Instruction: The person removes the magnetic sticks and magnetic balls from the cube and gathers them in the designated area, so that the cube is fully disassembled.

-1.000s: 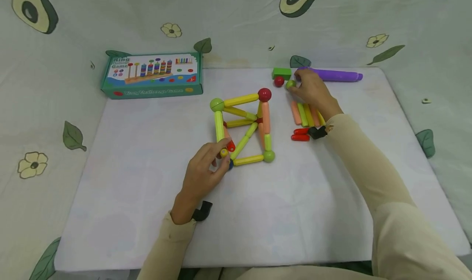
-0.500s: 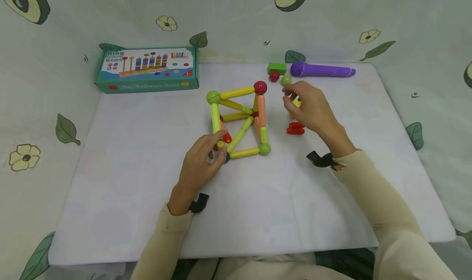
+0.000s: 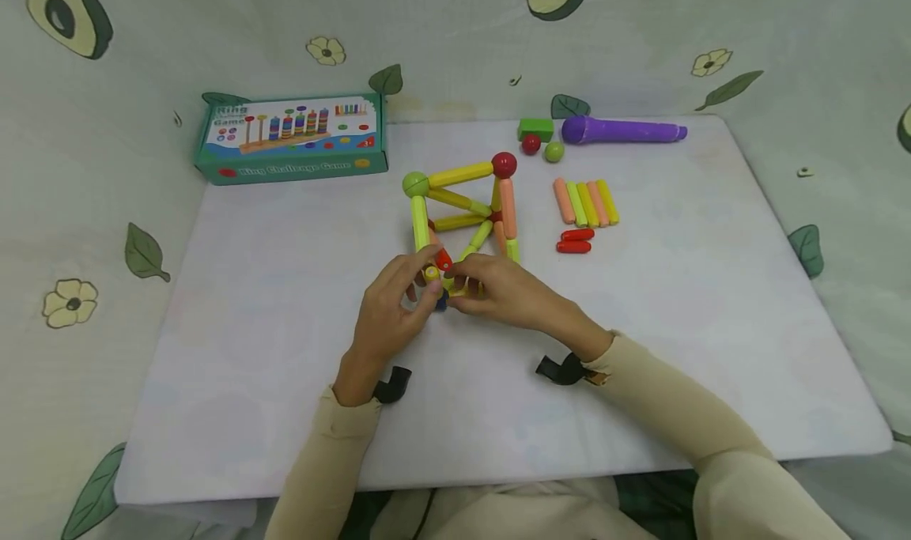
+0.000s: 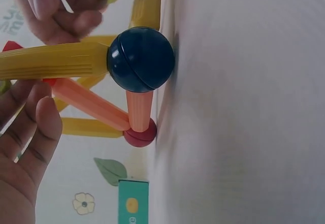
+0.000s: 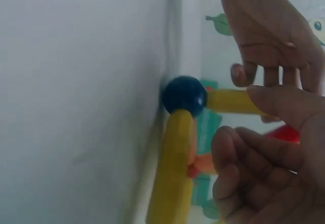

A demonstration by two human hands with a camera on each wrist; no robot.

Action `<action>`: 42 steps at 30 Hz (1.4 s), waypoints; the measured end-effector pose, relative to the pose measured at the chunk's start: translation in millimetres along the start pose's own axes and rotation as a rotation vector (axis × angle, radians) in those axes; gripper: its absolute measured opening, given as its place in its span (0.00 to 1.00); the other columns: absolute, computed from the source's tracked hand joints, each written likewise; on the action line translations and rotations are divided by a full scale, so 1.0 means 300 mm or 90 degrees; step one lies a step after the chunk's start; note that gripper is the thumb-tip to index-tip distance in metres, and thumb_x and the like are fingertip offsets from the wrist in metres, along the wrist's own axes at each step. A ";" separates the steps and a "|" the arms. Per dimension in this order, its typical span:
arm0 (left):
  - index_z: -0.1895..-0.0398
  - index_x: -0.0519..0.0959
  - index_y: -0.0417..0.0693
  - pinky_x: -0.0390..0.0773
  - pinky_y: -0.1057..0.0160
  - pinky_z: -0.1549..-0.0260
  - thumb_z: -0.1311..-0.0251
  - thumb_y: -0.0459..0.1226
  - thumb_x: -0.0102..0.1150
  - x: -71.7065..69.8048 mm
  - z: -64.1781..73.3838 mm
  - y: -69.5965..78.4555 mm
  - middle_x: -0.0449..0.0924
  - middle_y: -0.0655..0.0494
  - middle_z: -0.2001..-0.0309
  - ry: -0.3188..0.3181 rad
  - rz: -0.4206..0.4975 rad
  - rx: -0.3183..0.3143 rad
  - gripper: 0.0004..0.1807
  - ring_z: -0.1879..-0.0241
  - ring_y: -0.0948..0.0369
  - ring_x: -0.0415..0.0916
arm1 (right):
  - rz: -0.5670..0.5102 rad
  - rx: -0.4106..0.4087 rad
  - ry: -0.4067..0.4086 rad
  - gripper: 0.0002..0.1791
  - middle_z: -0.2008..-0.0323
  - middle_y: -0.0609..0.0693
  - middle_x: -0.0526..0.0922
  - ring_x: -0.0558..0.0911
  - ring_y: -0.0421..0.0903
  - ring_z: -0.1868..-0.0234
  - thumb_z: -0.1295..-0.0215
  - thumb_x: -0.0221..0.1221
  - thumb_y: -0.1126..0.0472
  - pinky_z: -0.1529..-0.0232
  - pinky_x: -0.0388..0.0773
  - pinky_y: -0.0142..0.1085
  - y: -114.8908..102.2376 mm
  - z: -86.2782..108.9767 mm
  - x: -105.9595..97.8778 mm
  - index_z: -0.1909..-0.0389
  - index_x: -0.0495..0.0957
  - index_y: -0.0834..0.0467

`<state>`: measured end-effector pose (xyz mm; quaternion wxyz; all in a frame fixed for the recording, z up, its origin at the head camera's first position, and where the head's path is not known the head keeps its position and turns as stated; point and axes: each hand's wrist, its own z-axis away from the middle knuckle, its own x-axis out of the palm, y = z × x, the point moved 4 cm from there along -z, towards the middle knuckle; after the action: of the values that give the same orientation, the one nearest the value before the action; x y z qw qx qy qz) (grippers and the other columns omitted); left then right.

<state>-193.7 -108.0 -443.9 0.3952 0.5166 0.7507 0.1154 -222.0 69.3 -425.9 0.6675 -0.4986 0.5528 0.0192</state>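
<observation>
Magnetic sticks and balls form a frame on the table. At its near-left corner is a blue ball (image 4: 141, 59), with a yellow stick (image 4: 56, 60) standing upright on it. My left hand (image 3: 387, 311) pinches that stick near its top. Close to the same corner, my right hand (image 3: 501, 291) has loosely bent fingers, and I see nothing held between them. In the right wrist view its thumb overlaps the yellow stick; whether it touches is unclear. A red-ended stick (image 3: 444, 262) slants between the hands. Behind stand a green ball (image 3: 416, 184) and a red ball (image 3: 504, 164).
Several loose sticks (image 3: 587, 204) lie in a row on the right, with two short red sticks (image 3: 573, 247) below them. At the back are a green block (image 3: 536, 129), a loose red ball (image 3: 531, 144), a loose green ball (image 3: 553, 152), a purple microphone-shaped object (image 3: 622, 130) and a game box (image 3: 292, 139).
My right hand has left the loose green ball at the back and come down and left to the frame's near corner. My left hand has stayed at the upright yellow stick.
</observation>
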 end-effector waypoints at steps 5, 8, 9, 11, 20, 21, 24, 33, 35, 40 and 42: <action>0.32 0.73 0.47 0.76 0.58 0.76 0.26 0.49 0.48 0.014 0.004 -0.008 0.78 0.51 0.63 -0.008 -0.005 -0.028 0.26 0.67 0.55 0.74 | 0.014 0.020 -0.003 0.12 0.70 0.49 0.80 0.78 0.46 0.68 0.39 0.70 0.59 0.67 0.76 0.34 0.016 -0.018 0.034 0.62 0.80 0.61; 0.29 0.68 0.48 0.77 0.58 0.75 0.27 0.52 0.48 0.012 0.003 -0.015 0.77 0.50 0.65 -0.018 -0.017 -0.055 0.30 0.67 0.57 0.73 | -0.002 0.017 0.011 0.12 0.70 0.48 0.80 0.78 0.46 0.68 0.39 0.70 0.59 0.67 0.77 0.33 0.022 -0.016 0.041 0.63 0.79 0.61; 0.27 0.66 0.47 0.78 0.58 0.75 0.27 0.53 0.47 0.009 0.003 -0.017 0.77 0.50 0.65 -0.020 -0.022 -0.064 0.31 0.68 0.57 0.73 | -0.008 0.015 0.013 0.12 0.70 0.48 0.80 0.79 0.46 0.68 0.39 0.70 0.59 0.67 0.77 0.33 0.023 -0.018 0.044 0.63 0.79 0.62; 0.25 0.61 0.46 0.77 0.58 0.75 0.28 0.54 0.46 -0.003 0.005 -0.022 0.79 0.50 0.64 -0.011 -0.036 -0.082 0.34 0.69 0.58 0.74 | -0.012 0.013 0.012 0.12 0.70 0.47 0.79 0.78 0.46 0.68 0.39 0.70 0.59 0.67 0.76 0.33 0.025 -0.025 0.054 0.62 0.79 0.61; 0.38 0.74 0.43 0.77 0.58 0.70 0.33 0.37 0.53 -0.078 -0.002 -0.070 0.81 0.53 0.63 0.029 -0.068 -0.118 0.21 0.69 0.58 0.74 | 0.038 0.027 0.019 0.13 0.74 0.49 0.76 0.72 0.41 0.73 0.42 0.72 0.58 0.72 0.70 0.34 0.029 -0.076 0.085 0.66 0.78 0.60; 0.41 0.77 0.43 0.77 0.58 0.69 0.35 0.35 0.55 -0.077 -0.001 -0.078 0.81 0.54 0.63 -0.005 -0.061 -0.123 0.19 0.67 0.58 0.74 | 0.044 0.031 0.019 0.13 0.73 0.50 0.76 0.72 0.41 0.73 0.42 0.73 0.58 0.72 0.70 0.33 0.031 -0.077 0.088 0.65 0.78 0.59; 0.47 0.80 0.44 0.77 0.59 0.66 0.39 0.32 0.61 -0.064 0.015 -0.105 0.79 0.55 0.63 -0.142 -0.038 -0.149 0.16 0.65 0.59 0.74 | 0.053 0.035 0.017 0.14 0.72 0.50 0.77 0.73 0.41 0.72 0.43 0.73 0.59 0.72 0.71 0.33 0.037 -0.073 0.096 0.63 0.79 0.59; 0.50 0.81 0.47 0.75 0.62 0.67 0.45 0.38 0.74 -0.011 0.050 -0.137 0.77 0.55 0.64 -0.311 0.011 -0.198 0.19 0.66 0.59 0.73 | 0.050 -0.019 0.046 0.12 0.71 0.50 0.77 0.74 0.42 0.68 0.38 0.69 0.58 0.69 0.71 0.32 0.024 -0.060 0.104 0.60 0.79 0.58; 0.49 0.82 0.47 0.74 0.63 0.68 0.45 0.37 0.75 0.004 0.051 -0.147 0.78 0.55 0.65 -0.298 0.025 -0.197 0.20 0.66 0.60 0.73 | 0.049 -0.032 0.061 0.11 0.71 0.50 0.77 0.74 0.42 0.69 0.39 0.69 0.58 0.69 0.72 0.31 0.024 -0.056 0.101 0.61 0.80 0.58; 0.49 0.86 0.48 0.74 0.64 0.69 0.49 0.37 0.77 0.017 0.056 -0.181 0.78 0.57 0.68 -0.269 0.067 -0.206 0.21 0.67 0.62 0.73 | 0.053 -0.066 0.102 0.09 0.71 0.50 0.79 0.76 0.40 0.70 0.41 0.70 0.61 0.69 0.75 0.30 0.023 -0.045 0.102 0.63 0.82 0.61; 0.49 0.86 0.48 0.74 0.64 0.69 0.49 0.38 0.77 0.015 0.060 -0.189 0.78 0.58 0.68 -0.266 0.074 -0.197 0.22 0.67 0.62 0.73 | 0.054 -0.079 0.119 0.09 0.68 0.50 0.80 0.77 0.41 0.70 0.41 0.70 0.61 0.69 0.76 0.29 0.026 -0.039 0.109 0.63 0.83 0.61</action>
<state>-220.5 -133.3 -490.9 0.6087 0.5049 0.5952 0.1425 -222.3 48.1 -454.5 0.5794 -0.5151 0.6307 0.0351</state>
